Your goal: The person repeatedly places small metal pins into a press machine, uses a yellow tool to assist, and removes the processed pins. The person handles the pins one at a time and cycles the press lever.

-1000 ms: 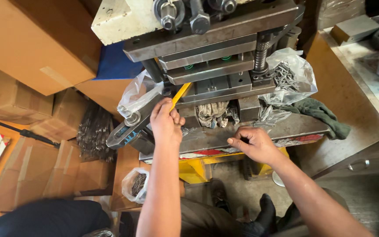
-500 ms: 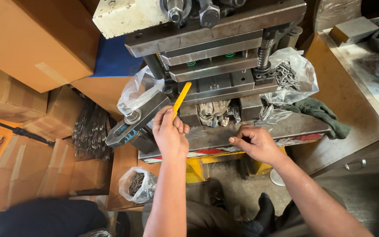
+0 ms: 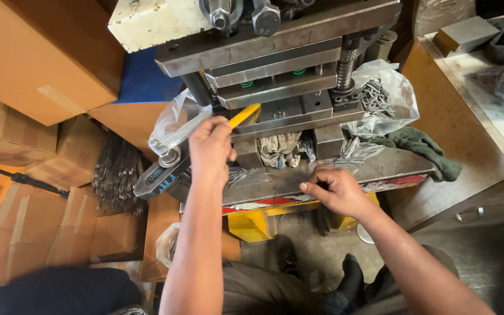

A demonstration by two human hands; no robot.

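The left hand [image 3: 210, 149] grips a yellow stick [image 3: 244, 115], its long axis slanting up-right into the press [image 3: 275, 70]. The right hand [image 3: 333, 189], fingers curled, pinches something small on the table [image 3: 392, 166].

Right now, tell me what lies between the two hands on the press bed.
In the head view, between the left hand and right hand lies the grey bed plate with loose thin metal pieces.

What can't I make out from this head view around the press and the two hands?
- Tip of the yellow stick in the left hand: hidden under the press plates.
- What the right hand pinches: covered by its curled fingers.
- Contents of the clear bag beside the left hand: too glary to tell.
- Press top: cut off by the upper edge.
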